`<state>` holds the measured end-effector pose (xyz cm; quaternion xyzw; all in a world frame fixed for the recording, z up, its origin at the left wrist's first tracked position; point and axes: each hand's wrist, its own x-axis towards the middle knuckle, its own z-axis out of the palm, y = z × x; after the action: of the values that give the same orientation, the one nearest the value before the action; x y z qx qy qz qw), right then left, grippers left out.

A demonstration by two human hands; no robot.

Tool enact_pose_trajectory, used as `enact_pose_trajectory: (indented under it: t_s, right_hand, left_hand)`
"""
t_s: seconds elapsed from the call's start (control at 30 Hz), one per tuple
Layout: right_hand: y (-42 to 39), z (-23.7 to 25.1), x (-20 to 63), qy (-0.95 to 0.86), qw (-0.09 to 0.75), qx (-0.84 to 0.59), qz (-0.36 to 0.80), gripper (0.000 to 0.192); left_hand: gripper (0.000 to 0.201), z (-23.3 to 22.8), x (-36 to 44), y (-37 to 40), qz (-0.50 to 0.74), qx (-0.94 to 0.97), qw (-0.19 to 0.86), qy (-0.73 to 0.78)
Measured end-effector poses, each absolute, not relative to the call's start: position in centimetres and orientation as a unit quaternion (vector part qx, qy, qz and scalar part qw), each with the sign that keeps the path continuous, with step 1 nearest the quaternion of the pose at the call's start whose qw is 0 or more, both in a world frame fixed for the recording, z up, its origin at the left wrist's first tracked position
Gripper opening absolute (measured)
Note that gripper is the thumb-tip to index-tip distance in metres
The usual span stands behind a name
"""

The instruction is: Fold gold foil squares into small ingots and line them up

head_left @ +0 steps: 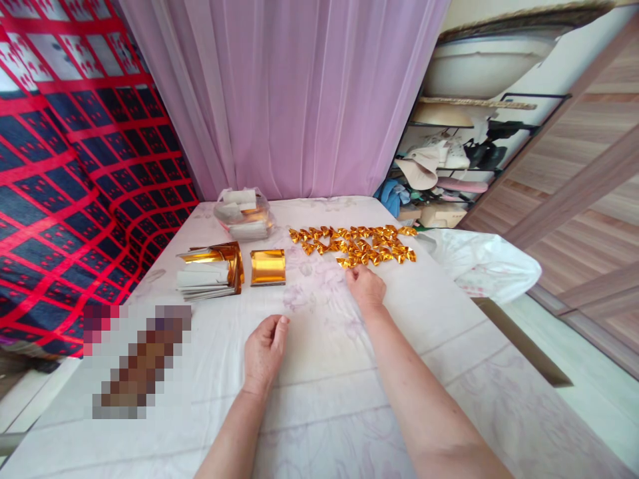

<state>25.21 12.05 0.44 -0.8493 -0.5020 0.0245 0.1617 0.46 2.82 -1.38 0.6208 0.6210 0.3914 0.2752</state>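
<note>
Head view, the only view available; I log the following.

Work surface: a table covered with a pale cloth (324,372); I read the cloth as a clean, flat bed so that small foil pieces stay visible and do not slide.

Right hand (367,287): extended to the far centre of the table, palm down, fingertips at the near edge of the folded gold pieces (357,245); the fingers are curled together and pointed at the nearest piece; whether they actually pinch one I cannot tell, since the fingertips are hidden by the back of the hand. The folded pieces lie in loose rows at the far centre-right, grouped close together; in my judgement this keeps finished items apart from the raw stock and countable at a glance.

Left hand (264,352): resting near the centre of the table, nearer than the right hand; fingers loosely curled with the thumb alongside, holding nothing visible; it touches only the cloth.

Stock, far left: a stack of gold foil sheets (212,271) with white backs showing, and just right of it a single gold sheet (268,267) lying flat and apart, gold face up; separated this way, one sheet is easy to lift without disturbing the stack. Beyond these, a clear plastic bag of white paper (244,214).

Right edge: a white plastic bag (482,263), mouth towards the folded pieces. Far: a pink curtain (289,100); left: a red and blue checked fabric (74,186).
</note>
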Motion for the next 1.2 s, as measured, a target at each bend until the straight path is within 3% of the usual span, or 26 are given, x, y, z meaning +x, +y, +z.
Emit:
enact_pose_trajectory:
  t_s: [0.43, 1.2]
  right_hand:
    - [13.0, 0.7, 24.8, -0.529, 0.125, -0.839, 0.018, 0.033]
    - [10.6, 0.1, 25.1, -0.562, 0.171, -0.809, 0.024, 0.027]
  left_hand:
    - [0.04, -0.7, 0.6, 2.7, 0.391, 0.621, 0.277, 0.621]
    - [0.038, -1.2, 0.4, 2.9, 0.395, 0.626, 0.268, 0.616]
